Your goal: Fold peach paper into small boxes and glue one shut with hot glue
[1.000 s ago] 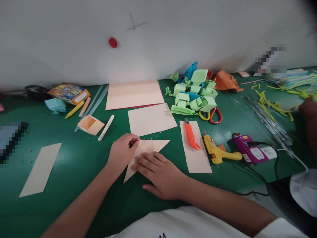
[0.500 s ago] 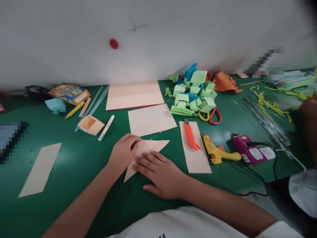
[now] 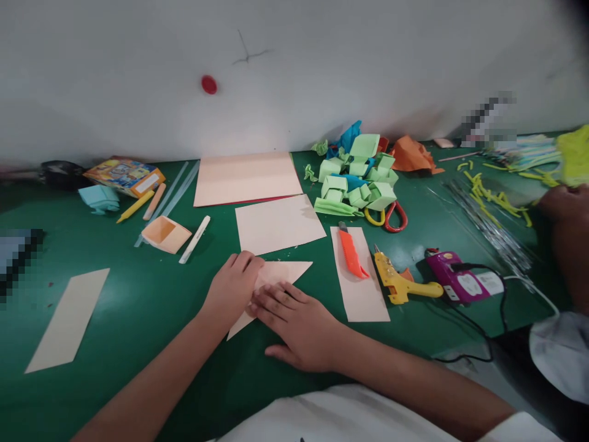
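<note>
A piece of pale peach paper [image 3: 288,270], folded to a triangular shape, lies on the table under both my hands. My left hand [image 3: 234,283] has its fingers curled over the paper's left part; the thumb is hidden. Flat across the paper's middle rests my right hand [image 3: 301,325], fingers stretched out and pressing down. The fingertips of the two hands nearly meet, hiding the centre of the sheet. Just beyond them is a flat peach sheet [image 3: 280,224]. An orange utility knife [image 3: 353,253] lies on a peach strip [image 3: 368,301] to the right.
A yellow glue gun [image 3: 400,279] and a purple box with cables [image 3: 462,279] lie right. Green paper boxes [image 3: 359,178] and scissors [image 3: 396,217] sit behind. On the left are a small peach box [image 3: 165,234] and a paper strip [image 3: 69,319]. Another person's hand [image 3: 564,209] holds something yellow-green.
My left fingers have come down and closer to my right hand on the paper. At the far right, the other person's hand has come further into view with yellow-green material.
</note>
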A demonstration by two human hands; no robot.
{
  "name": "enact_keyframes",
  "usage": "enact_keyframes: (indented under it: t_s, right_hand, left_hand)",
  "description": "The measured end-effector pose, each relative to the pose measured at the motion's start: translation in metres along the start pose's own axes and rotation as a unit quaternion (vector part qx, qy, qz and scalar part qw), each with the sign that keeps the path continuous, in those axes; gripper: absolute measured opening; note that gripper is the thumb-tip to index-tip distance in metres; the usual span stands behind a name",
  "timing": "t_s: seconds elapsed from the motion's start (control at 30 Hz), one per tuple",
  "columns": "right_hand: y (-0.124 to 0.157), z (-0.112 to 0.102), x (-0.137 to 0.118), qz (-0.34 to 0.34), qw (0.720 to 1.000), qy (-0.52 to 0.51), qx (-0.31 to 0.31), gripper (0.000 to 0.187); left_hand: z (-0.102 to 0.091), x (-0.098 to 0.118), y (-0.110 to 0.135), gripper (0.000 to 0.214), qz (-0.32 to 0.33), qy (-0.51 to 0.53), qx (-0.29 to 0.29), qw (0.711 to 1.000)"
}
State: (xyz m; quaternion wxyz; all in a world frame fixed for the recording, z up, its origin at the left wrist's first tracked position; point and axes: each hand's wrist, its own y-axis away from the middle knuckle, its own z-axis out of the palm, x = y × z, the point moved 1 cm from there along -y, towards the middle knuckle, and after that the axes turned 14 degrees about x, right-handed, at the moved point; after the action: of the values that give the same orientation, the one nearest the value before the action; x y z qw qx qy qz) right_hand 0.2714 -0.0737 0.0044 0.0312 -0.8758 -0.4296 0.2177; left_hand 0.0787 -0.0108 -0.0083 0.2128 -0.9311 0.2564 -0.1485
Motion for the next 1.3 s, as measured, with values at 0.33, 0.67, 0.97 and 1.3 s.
enact_keyframes:
  t_s: [0.33, 0.67, 0.97, 1.3]
  right_hand:
    - [0.037, -0.019, 0.025, 0.108, 0.986, 0.119, 0.047, 0.066]
    - [0.045, -0.027, 0.024, 0.191, 0.963, 0.18, 0.06, 0.061]
    - [0.047, -0.025, 0.018, 0.209, 0.963, 0.139, 0.101, 0.049]
    - [0.033, -0.033, 0.026, 0.249, 0.922, -0.006, 0.298, 0.069]
  left_hand:
    - [0.003, -0.002, 0.003, 0.027, 0.024, -0.037, -0.005, 0.999]
    - [0.006, -0.005, 0.003, 0.025, 0.023, -0.028, 0.006, 0.999]
    - [0.001, -0.005, -0.001, 0.024, 0.005, 0.017, 0.035, 0.999]
    - [-0.066, 0.017, 0.02, 0.047, 0.119, 0.111, 0.244, 0.956]
